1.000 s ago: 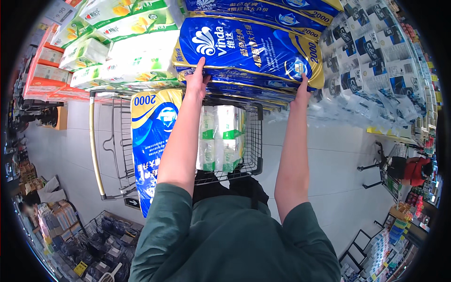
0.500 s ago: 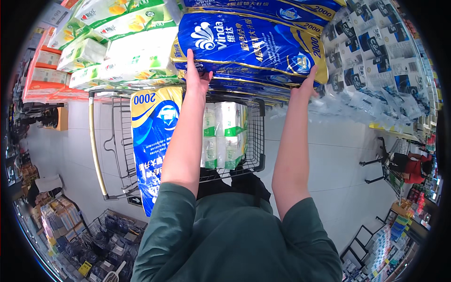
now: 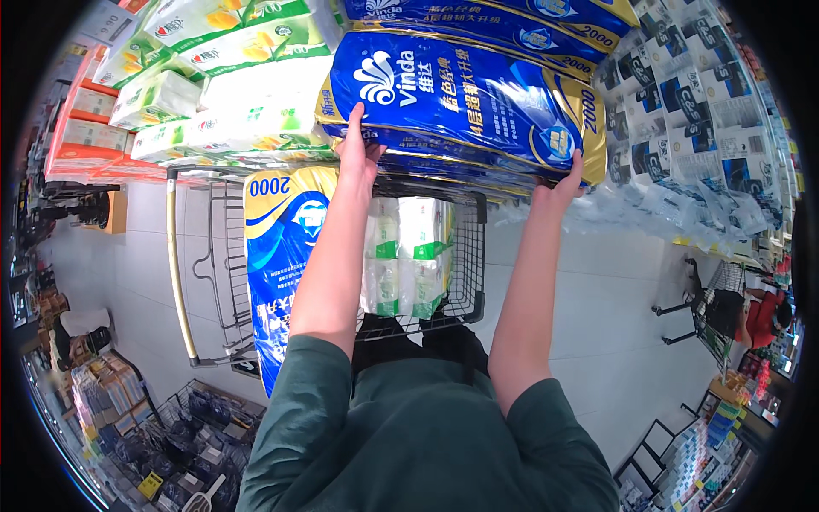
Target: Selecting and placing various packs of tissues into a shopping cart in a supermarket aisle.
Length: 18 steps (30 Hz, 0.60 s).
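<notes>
Between my two hands is a large blue and gold toilet paper pack (image 3: 461, 94), lying on a stack of similar packs. My left hand (image 3: 358, 154) grips its near left end, thumb on top and fingers at the lower edge. At its near right corner my right hand (image 3: 561, 181) does the same; its fingers are partly hidden underneath. Below my arms stands a black wire shopping cart (image 3: 469, 256). Another blue and gold pack (image 3: 277, 273) rests upside down to my view at the cart's left, and white and green paper packs (image 3: 409, 256) sit inside it.
White and green tissue packs (image 3: 256, 119) are piled on the left, with orange packs (image 3: 85, 136) beyond. White and blue wrapped rolls (image 3: 674, 119) stand stacked at the right. Farther right, a person in red (image 3: 762, 320) is beside another cart (image 3: 725, 290). Grey floor (image 3: 589, 290) lies between.
The held pack has shifted slightly toward me and to the right, its right end dipping nearer. Both hands moved with it, keeping their grip.
</notes>
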Motion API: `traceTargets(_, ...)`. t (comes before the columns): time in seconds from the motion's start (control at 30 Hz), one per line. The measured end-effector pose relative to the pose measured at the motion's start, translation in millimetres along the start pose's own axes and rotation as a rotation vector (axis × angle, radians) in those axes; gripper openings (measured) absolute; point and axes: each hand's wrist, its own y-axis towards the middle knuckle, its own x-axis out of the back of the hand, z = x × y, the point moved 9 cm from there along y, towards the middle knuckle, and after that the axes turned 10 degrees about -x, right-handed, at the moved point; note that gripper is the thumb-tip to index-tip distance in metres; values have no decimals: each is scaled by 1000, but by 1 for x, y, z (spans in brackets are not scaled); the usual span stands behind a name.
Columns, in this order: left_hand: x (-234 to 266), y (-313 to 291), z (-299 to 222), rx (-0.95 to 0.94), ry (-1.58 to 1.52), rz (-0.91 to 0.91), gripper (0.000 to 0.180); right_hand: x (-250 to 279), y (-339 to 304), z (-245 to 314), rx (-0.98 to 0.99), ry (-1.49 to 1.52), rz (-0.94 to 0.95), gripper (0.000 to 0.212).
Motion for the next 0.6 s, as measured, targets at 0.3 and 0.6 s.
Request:
traceTargets(0.3,8,-34,-29,-138,14,-19,78,13,-36,6,-57,14,210,50)
traceTargets(0.6,31,-135,-64,-222,-106,-74,51,14,-111,49,-84,18,314,53)
